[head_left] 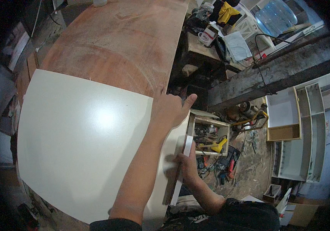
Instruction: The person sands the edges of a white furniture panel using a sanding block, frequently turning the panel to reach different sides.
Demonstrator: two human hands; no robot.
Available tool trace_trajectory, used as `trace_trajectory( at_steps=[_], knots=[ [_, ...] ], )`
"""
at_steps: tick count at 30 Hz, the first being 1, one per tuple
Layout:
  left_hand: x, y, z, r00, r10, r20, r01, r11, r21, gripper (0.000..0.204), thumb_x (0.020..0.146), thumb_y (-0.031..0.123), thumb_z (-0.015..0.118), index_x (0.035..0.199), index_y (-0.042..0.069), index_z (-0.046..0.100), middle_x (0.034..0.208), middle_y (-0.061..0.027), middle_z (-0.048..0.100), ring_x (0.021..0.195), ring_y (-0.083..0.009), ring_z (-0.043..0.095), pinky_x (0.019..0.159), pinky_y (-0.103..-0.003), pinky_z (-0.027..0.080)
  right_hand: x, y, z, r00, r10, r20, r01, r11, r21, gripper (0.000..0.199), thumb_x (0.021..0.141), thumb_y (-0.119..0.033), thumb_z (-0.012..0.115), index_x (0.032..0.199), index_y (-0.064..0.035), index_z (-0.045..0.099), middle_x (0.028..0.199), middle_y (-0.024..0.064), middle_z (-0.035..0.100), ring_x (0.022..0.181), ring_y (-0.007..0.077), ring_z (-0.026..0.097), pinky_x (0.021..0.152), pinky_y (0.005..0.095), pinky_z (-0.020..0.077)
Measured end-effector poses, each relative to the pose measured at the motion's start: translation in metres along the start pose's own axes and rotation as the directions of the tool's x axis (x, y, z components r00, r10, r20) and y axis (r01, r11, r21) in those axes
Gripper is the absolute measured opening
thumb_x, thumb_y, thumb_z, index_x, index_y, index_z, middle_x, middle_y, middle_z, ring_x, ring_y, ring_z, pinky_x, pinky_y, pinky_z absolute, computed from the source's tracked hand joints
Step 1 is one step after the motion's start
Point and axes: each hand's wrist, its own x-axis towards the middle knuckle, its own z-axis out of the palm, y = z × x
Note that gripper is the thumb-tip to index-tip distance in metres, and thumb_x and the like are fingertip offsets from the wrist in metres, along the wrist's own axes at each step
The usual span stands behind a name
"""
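A large white panel (pixel 76 146) lies on a dusty reddish-brown board (pixel 107 42). My left arm reaches across the panel, and my left hand (pixel 169 109) rests at its far right corner. The thumb is stretched out to the right; the other fingers are partly hidden. By the panel's right edge, my right hand (pixel 189 165) grips a narrow strip (pixel 177 188) with a white edge and a dark side. Its fingertips come over the dark side, slightly blurred.
Right of the panel, a wooden box (pixel 211 120) holds tools, including a yellow one (pixel 219 145). Tools and cables lie on the floor (pixel 255 154). Beyond are a grey beam (pixel 276 71), a drawer-like box (pixel 284 133), a shelf unit (pixel 313 134) and a cluttered bench (pixel 201 48).
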Motion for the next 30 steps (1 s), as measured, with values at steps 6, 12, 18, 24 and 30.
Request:
trace_trajectory(
  at_steps=[6, 12, 18, 24, 30],
  knots=[
    [0.003, 0.011, -0.002, 1.0, -0.009, 0.019, 0.01, 1.0, -0.03, 0.096, 0.104, 0.062, 0.013, 0.07, -0.001, 0.075, 0.067, -0.025, 0.066, 0.085, -0.0413, 0.068, 0.116, -0.053, 0.028, 0.052, -0.018, -0.025, 0.988, 0.023, 0.155, -0.029, 0.999, 0.032, 0.055, 0.074, 0.001, 0.055, 0.128, -0.007, 0.043, 0.098, 0.0089, 0.056, 0.084, 0.019, 0.057, 0.065, 0.033, 0.051],
    [0.002, 0.005, 0.003, 1.0, 0.004, -0.006, -0.004, 1.0, -0.008, 0.097, 0.104, 0.062, 0.012, 0.068, -0.001, 0.075, 0.066, -0.0239, 0.066, 0.084, -0.041, 0.068, 0.116, -0.053, 0.028, 0.056, -0.023, -0.014, 0.996, -0.058, 0.071, 0.061, 0.997, -0.04, 0.049, 0.077, -0.001, 0.057, 0.124, -0.0049, 0.045, 0.098, 0.0063, 0.056, 0.082, 0.0169, 0.055, 0.072, 0.0289, 0.0471],
    [-0.001, 0.005, -0.003, 0.999, -0.02, 0.045, 0.02, 1.0, 0.01, 0.097, 0.104, 0.061, 0.009, 0.067, -0.001, 0.074, 0.065, -0.0231, 0.066, 0.083, -0.0399, 0.068, 0.118, -0.052, 0.025, 0.009, -0.01, 0.004, 1.0, 0.004, -0.006, -0.003, 0.997, 0.078, 0.057, 0.077, -0.001, 0.058, 0.131, -0.0057, 0.044, 0.099, 0.0047, 0.054, 0.084, 0.0164, 0.055, 0.072, 0.0289, 0.0472],
    [0.001, 0.011, -0.003, 1.0, -0.01, 0.026, 0.011, 1.0, -0.019, 0.098, 0.104, 0.062, 0.008, 0.066, -0.001, 0.073, 0.064, -0.0231, 0.065, 0.079, -0.0409, 0.067, 0.117, -0.054, 0.026, 0.077, -0.041, -0.008, 0.988, -0.134, 0.074, 0.145, 0.975, -0.17, 0.052, 0.071, -0.007, 0.053, 0.123, -0.0047, 0.05, 0.101, 0.0061, 0.051, 0.085, 0.0176, 0.05, 0.081, 0.0287, 0.0443],
    [0.001, 0.007, 0.003, 0.999, -0.045, 0.015, 0.045, 0.999, 0.004, 0.096, 0.105, 0.061, 0.012, 0.064, -0.002, 0.073, 0.062, -0.0219, 0.064, 0.078, -0.036, 0.067, 0.118, -0.052, 0.026, 0.044, -0.001, -0.011, 0.995, -0.087, 0.039, 0.089, 0.995, -0.047, 0.063, 0.072, -0.001, 0.056, 0.134, -0.0053, 0.044, 0.107, 0.0084, 0.056, 0.093, 0.0187, 0.057, 0.08, 0.03, 0.049]
  ],
)
